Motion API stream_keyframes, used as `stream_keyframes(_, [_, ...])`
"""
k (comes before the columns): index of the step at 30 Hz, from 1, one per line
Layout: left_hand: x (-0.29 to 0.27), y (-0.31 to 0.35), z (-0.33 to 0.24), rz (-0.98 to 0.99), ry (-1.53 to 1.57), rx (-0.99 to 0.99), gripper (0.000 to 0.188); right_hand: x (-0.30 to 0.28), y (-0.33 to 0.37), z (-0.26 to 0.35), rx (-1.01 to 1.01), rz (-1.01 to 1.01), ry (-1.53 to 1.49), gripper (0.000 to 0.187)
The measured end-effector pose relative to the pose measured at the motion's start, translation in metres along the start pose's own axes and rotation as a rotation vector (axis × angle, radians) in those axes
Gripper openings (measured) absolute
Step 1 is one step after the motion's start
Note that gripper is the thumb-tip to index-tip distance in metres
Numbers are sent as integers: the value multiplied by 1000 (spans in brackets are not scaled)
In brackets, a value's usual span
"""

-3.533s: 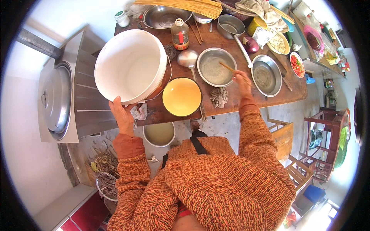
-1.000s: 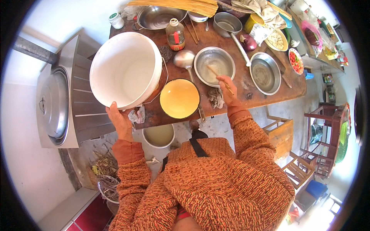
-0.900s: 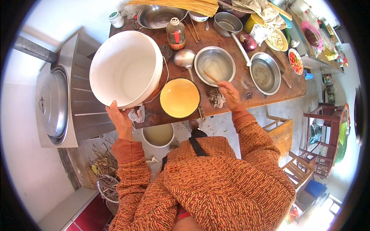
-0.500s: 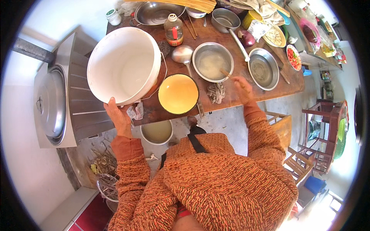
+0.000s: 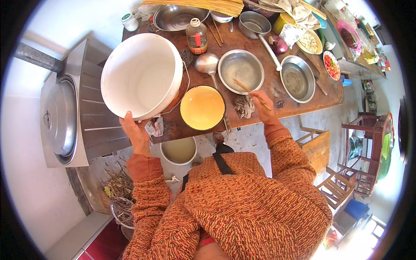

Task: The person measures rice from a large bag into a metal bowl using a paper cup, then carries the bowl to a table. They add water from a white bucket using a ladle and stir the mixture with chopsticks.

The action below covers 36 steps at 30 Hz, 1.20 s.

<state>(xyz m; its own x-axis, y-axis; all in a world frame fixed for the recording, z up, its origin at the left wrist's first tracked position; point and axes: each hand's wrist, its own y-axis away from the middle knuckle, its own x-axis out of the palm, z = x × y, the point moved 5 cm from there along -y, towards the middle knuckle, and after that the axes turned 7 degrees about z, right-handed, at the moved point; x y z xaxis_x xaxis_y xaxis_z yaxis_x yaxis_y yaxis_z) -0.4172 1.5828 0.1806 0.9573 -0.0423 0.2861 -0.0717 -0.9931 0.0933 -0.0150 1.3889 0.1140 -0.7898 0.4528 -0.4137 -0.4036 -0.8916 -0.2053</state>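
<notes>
My left hand [image 5: 135,132] grips the lower rim of a big white plastic bucket [image 5: 141,76], tilted so its open mouth faces me. Its thumb lies over the rim. In my right hand [image 5: 263,106] are wooden chopsticks [image 5: 243,87], closed in the fingers. Their tips reach over a round metal basin [image 5: 225,61] holding cloudy, pale liquid. Between the bucket and that basin sit a yellow enamel bowl [image 5: 203,107] with a dark rim and a metal ladle [image 5: 206,63]. A crumpled grey rag [image 5: 245,106] lies just left of my right hand.
To the right are a second metal basin [image 5: 298,79], a long-handled pan [image 5: 255,25], a red onion [image 5: 277,45] and a knife [image 5: 320,84]. A brown bottle [image 5: 196,36] stands behind the ladle. Below the table edge, a basin of murky liquid [image 5: 178,151] rests on the floor.
My right hand has shifted left and nearer me, and the chopsticks now point up-left across the basin's near edge. The left hand still grips the bucket.
</notes>
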Motion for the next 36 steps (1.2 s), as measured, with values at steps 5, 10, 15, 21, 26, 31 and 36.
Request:
stream_keyframes(5, [3, 2, -1, -12, -4, 19, 57, -42, -8, -15, 78, -73, 37, 19])
stream_keyframes(10, [-1, 0, 2, -7, 0, 28, 57, 4, 5, 0, 31, 85, 16, 18])
stream_keyframes(15, [5, 3, -3, -15, -17, 14, 55, -23, -10, -17, 77, -88, 2, 17])
stream_keyframes(21, [1, 2, 2, -2, 3, 9, 53, 10, -31, -2, -29, -10, -31, 16])
stream_keyframes(26, [4, 2, -2, -2, -13, 47, 52, -7, -26, -10, 26, 138, -66, 17])
stream_keyframes(31, [1, 1, 3, -11, -8, 16, 53, -45, -45, -16, -21, 89, 135, 17])
stream_keyframes(36, [0, 3, 1, 8, 51, 27, 59, -48, -12, 23, 67, 166, 265, 15])
